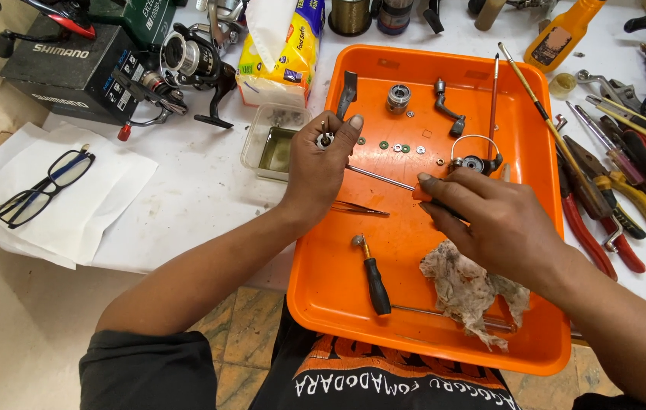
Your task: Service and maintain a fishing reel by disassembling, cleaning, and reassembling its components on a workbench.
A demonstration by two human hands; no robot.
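my left hand (315, 163) is pinching a small metal reel part (326, 140) at the orange tray's (353, 304) 10 o'clock edge | my right hand (490, 220) fingers are gripping an orange-handled tool (423, 194), its shaft lying at centre, pointing toward 9 o'clock

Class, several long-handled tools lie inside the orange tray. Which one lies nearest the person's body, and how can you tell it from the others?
The black-handled screwdriver, near the tray's front edge beside the dirty rag. The tweezers and thin red brush lie farther away.

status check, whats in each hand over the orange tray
Left hand grips a small metal reel part. Right hand holds a screwdriver aimed at it. Dirty rag under right wrist, tweezers on orange tray.
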